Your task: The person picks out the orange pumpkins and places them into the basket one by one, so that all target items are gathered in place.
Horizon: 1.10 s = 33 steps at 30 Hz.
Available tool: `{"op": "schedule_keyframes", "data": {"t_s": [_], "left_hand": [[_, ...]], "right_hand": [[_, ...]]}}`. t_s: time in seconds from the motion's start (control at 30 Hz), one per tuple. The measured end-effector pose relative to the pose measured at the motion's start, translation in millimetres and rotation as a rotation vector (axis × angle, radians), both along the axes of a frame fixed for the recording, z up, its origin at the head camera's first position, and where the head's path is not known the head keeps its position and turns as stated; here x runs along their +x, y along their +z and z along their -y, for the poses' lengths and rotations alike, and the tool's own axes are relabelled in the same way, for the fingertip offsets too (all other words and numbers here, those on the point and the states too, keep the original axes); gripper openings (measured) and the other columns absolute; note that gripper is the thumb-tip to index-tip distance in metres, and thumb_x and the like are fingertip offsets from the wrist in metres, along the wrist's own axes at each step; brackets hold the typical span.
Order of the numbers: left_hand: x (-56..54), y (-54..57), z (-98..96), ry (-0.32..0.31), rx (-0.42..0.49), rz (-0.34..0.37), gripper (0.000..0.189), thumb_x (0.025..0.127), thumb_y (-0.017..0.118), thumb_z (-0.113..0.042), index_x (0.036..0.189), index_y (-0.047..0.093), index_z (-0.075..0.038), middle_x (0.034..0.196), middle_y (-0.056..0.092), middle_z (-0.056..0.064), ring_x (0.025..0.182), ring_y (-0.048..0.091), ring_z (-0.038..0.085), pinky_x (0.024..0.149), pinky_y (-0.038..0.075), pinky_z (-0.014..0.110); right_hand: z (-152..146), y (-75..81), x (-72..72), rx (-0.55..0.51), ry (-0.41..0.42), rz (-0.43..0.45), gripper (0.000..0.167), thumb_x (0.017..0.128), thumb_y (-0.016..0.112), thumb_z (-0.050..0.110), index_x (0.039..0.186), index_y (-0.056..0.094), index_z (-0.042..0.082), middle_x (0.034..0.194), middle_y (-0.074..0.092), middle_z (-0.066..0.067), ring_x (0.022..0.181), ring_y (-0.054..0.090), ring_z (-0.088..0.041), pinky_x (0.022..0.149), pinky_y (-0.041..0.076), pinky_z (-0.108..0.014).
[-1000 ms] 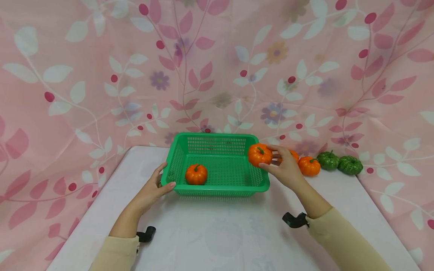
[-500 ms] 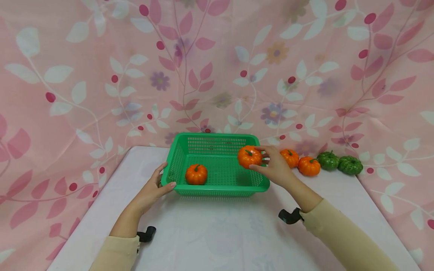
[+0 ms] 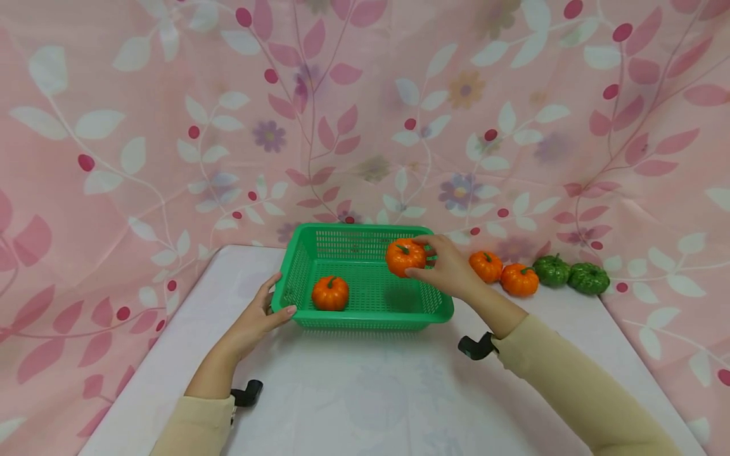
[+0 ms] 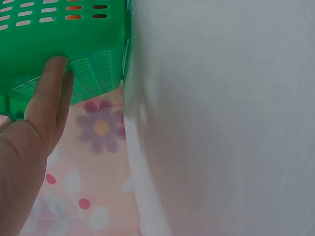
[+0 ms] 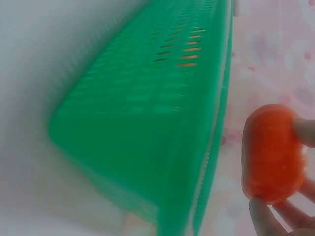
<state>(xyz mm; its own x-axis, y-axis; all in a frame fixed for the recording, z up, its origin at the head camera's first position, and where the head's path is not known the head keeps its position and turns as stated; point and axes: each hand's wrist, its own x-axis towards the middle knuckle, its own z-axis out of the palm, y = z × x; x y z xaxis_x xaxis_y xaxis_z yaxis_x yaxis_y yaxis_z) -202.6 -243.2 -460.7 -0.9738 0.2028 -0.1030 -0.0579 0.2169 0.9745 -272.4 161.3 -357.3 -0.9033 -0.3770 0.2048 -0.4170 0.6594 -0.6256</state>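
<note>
A small orange pumpkin (image 3: 402,258) with a green stem is held in my right hand (image 3: 448,271), the thumb and fingers gripping it from its right side. In the right wrist view the held pumpkin (image 5: 273,155) is above the rim of the green plastic basket (image 3: 365,319). Another orange pumpkin (image 3: 330,294) sits inside, near the front left corner. My left hand (image 3: 255,324) holds the basket at that corner, thumb on the rim. The left wrist view shows its fingers (image 4: 47,93) against the outer basket wall.
On the white-covered table (image 3: 365,392), right of the basket, stand two orange pumpkins, one farther back (image 3: 486,266) and one nearer pumpkin (image 3: 519,280). Beside them are two green pumpkins, a left green one (image 3: 551,270) and a right green one (image 3: 589,278). A pink floral cloth (image 3: 365,126) hangs behind.
My right hand has carried the orange pumpkin leftward from the basket's right rim to over its inside, lifting slightly of late. My left hand and the basket stay put.
</note>
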Motion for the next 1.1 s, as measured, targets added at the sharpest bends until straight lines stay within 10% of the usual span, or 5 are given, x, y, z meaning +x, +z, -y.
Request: {"op": "schedule_keyframes", "data": {"t_s": [1.1], "left_hand": [[0.7, 3.9, -0.9, -0.002, 0.004, 0.006, 0.094, 0.098, 0.068, -0.025, 0.161, -0.001, -0.034, 0.164, 0.009, 0.022, 0.142, 0.033, 0.043, 0.114, 0.03, 0.059]], "right_hand": [[48.0, 7.4, -60.0, 0.1, 0.119, 0.208, 0.058, 0.086, 0.08, 0.022, 0.135, 0.056, 0.002, 0.135, 0.056, -0.017, 0.11, 0.058, -0.031, 0.092, 0.053, -0.041]]}}
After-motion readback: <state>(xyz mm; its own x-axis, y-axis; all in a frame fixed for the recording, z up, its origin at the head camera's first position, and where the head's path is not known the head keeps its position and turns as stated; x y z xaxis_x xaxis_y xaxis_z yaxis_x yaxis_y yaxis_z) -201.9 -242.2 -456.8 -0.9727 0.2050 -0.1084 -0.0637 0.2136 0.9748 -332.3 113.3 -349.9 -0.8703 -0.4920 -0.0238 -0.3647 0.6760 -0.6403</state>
